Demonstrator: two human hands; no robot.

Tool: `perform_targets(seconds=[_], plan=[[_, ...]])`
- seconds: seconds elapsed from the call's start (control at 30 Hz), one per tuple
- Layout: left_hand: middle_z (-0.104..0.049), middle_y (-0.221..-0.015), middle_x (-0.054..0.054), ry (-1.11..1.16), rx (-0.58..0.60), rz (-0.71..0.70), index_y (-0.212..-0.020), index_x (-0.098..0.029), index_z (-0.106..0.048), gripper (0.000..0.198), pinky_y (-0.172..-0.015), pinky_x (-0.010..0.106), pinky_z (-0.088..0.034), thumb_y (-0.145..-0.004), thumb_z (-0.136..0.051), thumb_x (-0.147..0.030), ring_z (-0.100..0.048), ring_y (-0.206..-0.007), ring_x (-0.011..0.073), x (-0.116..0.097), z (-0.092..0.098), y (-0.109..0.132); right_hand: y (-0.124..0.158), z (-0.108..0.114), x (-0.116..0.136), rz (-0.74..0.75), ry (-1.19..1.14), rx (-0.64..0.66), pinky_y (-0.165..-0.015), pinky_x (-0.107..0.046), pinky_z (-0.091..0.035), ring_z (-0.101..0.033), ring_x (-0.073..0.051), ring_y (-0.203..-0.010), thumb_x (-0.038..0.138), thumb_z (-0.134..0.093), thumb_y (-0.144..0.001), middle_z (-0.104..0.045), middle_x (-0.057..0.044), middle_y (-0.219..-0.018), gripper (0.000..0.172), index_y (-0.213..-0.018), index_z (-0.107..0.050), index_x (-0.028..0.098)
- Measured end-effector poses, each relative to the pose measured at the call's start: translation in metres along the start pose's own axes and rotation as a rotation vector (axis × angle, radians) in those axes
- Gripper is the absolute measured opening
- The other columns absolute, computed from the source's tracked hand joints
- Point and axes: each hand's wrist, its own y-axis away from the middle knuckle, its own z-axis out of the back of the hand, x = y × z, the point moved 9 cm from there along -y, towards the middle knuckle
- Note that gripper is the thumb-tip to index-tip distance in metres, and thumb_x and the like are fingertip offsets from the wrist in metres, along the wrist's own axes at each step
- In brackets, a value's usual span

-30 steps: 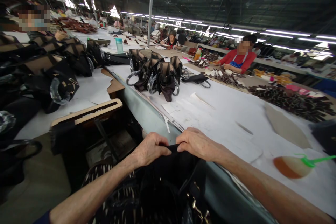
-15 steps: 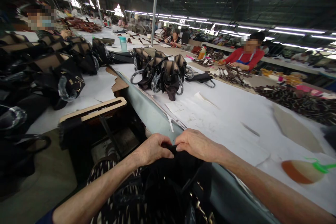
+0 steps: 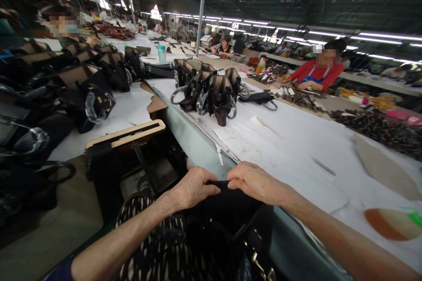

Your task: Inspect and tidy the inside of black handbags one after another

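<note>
A black bag (image 3: pixel 227 215) with gold-coloured metal fittings lies over my lap, below the edge of the white table. My left hand (image 3: pixel 196 188) pinches its upper edge between thumb and fingers. Close beside it on the right, my right hand (image 3: pixel 253 182) grips the same edge, with a short stretch of black material showing between the two. The bag's lower part is dark and hard to make out.
Black bags (image 3: pixel 214 92) with wrapped handles stand on the white table (image 3: pixel 296 158); more bags (image 3: pixel 95 83) crowd the left. A pale slotted frame (image 3: pixel 138 131) juts out nearer me. An orange-brown bottle (image 3: pixel 392 224) lies right. A person in red (image 3: pixel 316 74) sits across.
My hands have moved slightly apart along the bag's edge, so more of it shows between them. The surroundings have shifted a little to the right in view.
</note>
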Motion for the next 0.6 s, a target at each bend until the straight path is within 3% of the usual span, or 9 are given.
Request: perform_targets(seconds=[0.13,0.4,0.6], plan=[[-0.05,-0.053,-0.004,-0.193,0.023,-0.136,-0.063,-0.012,-0.062,0.022,-0.049,0.019,-0.027,-0.075,-0.051,-0.026,-0.042,-0.052,0.0085,-0.012,0.0,-0.001,-0.001,-0.001,0.001,0.025,0.018,0.005,-0.055,-0.021,-0.028,-0.038,-0.008,-0.053,0.021,-0.05,-0.075,-0.034,0.006,-0.048,0.027,-0.052,-0.037,0.017],[-0.04,-0.049,-0.006,-0.278,-0.02,-0.197,-0.055,-0.013,-0.052,0.024,-0.048,0.019,-0.025,-0.076,-0.048,-0.024,-0.037,-0.048,0.0064,-0.016,-0.001,-0.002,0.0,-0.002,0.0,0.062,0.037,0.007,-0.057,-0.021,-0.03,-0.04,-0.008,-0.054,0.021,-0.051,-0.077,-0.037,0.006,-0.05,0.028,-0.052,-0.041,0.017],[-0.037,-0.049,-0.006,-0.185,-0.018,-0.179,-0.055,-0.013,-0.056,0.02,-0.05,0.019,-0.026,-0.072,-0.049,-0.02,-0.038,-0.051,0.0075,-0.02,-0.002,-0.002,0.0,-0.005,0.01,0.036,0.124,0.023,-0.061,-0.023,-0.034,-0.054,-0.015,-0.07,0.023,-0.05,-0.079,-0.058,0.001,-0.066,0.015,-0.068,-0.06,0.02]])
